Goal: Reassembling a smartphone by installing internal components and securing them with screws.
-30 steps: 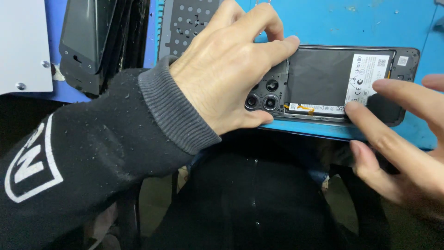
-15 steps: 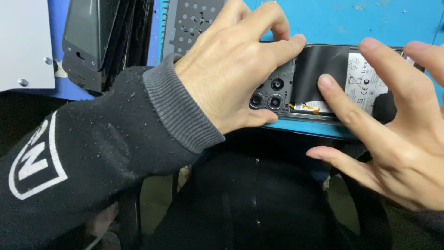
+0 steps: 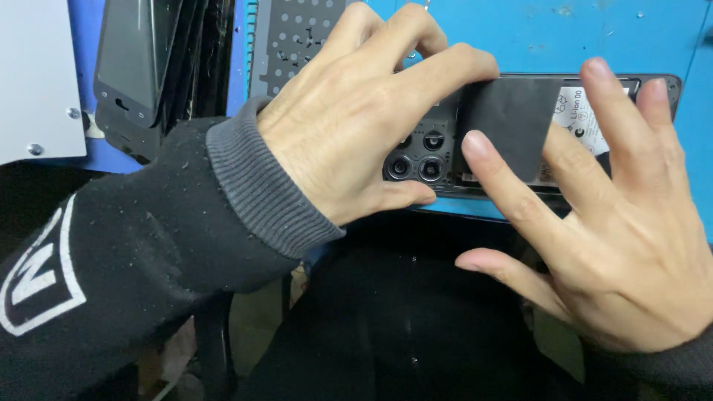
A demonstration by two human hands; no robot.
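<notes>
Black phone chassis (image 3: 520,126), its back cover off, lies on the blue mat (image 3: 564,30); the left hand (image 3: 356,126) pins its camera end while the right hand (image 3: 594,223), fingers spread and empty, has now moved over the battery.

white label (image 3: 578,119) | rectangular, black print | on opened phone's battery, upper right | partly hidden by fingers (image 3: 601,126)
</notes>
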